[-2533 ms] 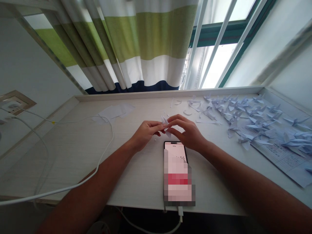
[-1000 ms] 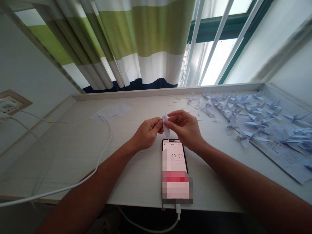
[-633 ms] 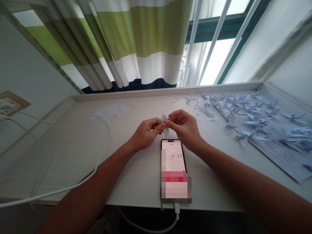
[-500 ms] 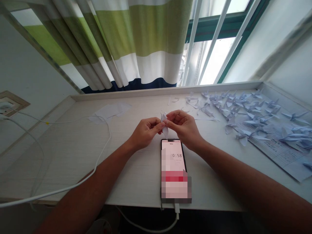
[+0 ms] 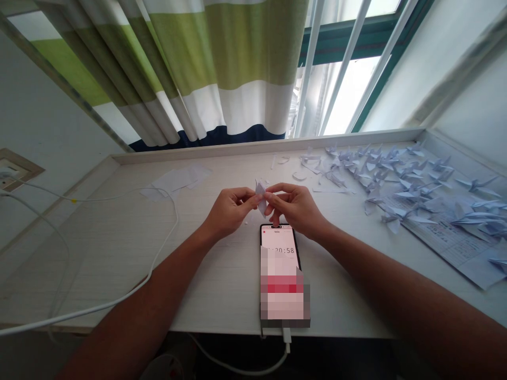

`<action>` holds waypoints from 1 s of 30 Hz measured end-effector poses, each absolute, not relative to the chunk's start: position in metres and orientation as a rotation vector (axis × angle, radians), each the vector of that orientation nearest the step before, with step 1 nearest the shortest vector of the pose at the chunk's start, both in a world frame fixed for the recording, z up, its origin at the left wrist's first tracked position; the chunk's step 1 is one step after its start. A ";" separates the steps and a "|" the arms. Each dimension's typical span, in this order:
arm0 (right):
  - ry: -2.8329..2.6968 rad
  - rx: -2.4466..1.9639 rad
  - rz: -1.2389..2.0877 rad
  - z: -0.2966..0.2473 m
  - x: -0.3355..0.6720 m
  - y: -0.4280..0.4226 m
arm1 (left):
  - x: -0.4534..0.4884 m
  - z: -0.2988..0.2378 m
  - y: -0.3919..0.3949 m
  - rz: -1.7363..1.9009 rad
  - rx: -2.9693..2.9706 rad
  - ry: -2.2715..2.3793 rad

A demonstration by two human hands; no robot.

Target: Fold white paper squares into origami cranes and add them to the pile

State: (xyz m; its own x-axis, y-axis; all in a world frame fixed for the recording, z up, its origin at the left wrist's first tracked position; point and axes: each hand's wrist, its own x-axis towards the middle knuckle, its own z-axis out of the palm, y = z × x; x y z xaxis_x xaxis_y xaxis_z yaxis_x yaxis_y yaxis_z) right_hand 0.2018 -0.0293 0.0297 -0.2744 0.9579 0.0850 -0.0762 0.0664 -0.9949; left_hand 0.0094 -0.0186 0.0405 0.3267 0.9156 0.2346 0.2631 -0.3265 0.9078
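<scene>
A small, partly folded piece of pale paper is pinched between both my hands above the middle of the white desk. My left hand grips its left side with thumb and fingertips. My right hand pinches its right side, fingers curled. Just below them a phone lies flat on the desk, its screen lit and showing a timer.
Several folded paper cranes lie scattered at the right, some on a printed sheet. Flat paper squares lie at the back left. A white cable loops across the left. A striped curtain and window bars stand behind.
Both hands have kept working the paper piece, shifting slightly nearer the phone and turning the paper. The phone's timer has counted on. The view has tilted a little.
</scene>
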 end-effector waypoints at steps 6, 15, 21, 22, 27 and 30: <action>-1.339 -0.923 1.410 0.031 0.198 -0.031 | 0.013 0.035 -0.019 1.049 1.636 1.109; -1.460 -0.902 1.257 0.025 0.196 -0.028 | 0.012 0.032 -0.015 1.063 1.521 1.096; -1.518 -0.959 1.087 0.026 0.195 -0.027 | 0.014 0.034 -0.019 1.062 1.486 1.099; -1.508 -0.967 1.072 0.025 0.195 -0.027 | 0.016 0.033 -0.020 1.071 1.483 1.091; -1.430 -0.960 1.011 0.017 0.193 -0.026 | 0.023 0.032 -0.021 1.182 1.493 1.064; -1.399 -0.933 0.963 0.017 0.192 -0.027 | 0.025 0.033 -0.023 1.232 1.522 1.038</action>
State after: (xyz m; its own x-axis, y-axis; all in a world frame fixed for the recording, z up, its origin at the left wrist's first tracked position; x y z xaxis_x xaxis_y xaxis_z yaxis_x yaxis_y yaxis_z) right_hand 0.1922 -0.0267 0.0169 -0.0440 0.9363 0.3486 0.0081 0.3492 -0.9370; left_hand 0.0253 -0.0226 0.0334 0.1538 0.9592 0.2375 0.0709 -0.2504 0.9655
